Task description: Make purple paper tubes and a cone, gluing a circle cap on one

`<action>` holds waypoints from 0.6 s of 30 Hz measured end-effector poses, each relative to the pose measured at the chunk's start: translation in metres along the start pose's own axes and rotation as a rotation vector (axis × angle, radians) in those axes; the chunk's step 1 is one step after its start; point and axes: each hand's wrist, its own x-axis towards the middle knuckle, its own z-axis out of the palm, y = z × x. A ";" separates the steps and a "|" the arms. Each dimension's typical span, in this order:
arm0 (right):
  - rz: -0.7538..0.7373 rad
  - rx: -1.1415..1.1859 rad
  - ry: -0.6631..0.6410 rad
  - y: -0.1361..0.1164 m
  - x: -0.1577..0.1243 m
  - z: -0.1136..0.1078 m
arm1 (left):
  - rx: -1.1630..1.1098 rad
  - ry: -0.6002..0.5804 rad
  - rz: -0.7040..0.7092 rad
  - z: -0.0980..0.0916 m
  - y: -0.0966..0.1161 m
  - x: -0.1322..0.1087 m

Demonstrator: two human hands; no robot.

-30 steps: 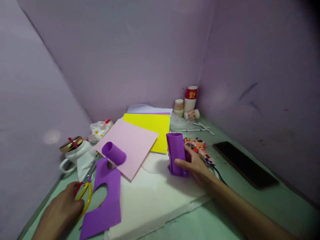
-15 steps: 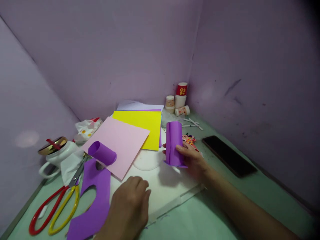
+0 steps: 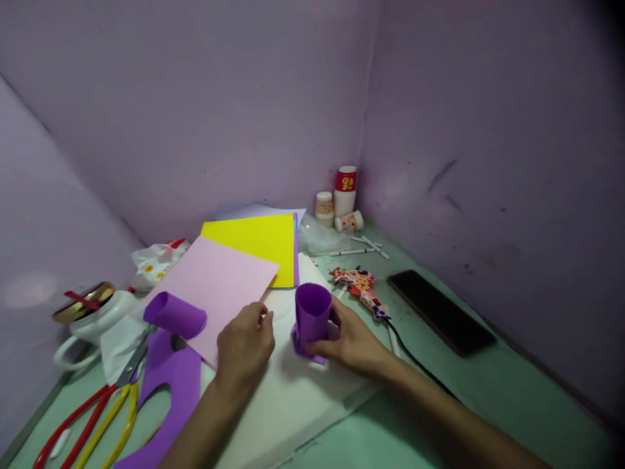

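In the head view my right hand grips a purple paper tube low down, thumb in front and fingers round its right side. The tube stands nearly upright, its open top tilted toward me, with a flat purple piece at its bottom. My left hand is to the left of the tube, fingers curled in, with nothing visible in it. Beyond that hand, a second purple paper tube lies on its side on a pink sheet. Under both hands is a white board.
At left are red-and-yellow-handled scissors, a cut purple sheet and a white mug. A yellow sheet and paper cups are at the back. At right lie a patterned glue gun with a black cord and a phone.
My right hand has lowered the purple tube toward the white board and tipped its open top toward me. My left hand has moved forward, nearer the tube. The view has shifted slightly.
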 end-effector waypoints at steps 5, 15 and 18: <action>-0.021 0.016 -0.034 0.005 0.003 0.017 | -0.452 -0.087 0.197 -0.018 0.006 -0.015; -0.005 -0.237 0.047 -0.033 -0.015 -0.008 | -0.675 0.025 0.021 0.013 0.007 -0.020; -0.017 -0.135 0.190 -0.058 -0.011 -0.045 | -0.683 0.056 -0.021 0.016 0.011 -0.026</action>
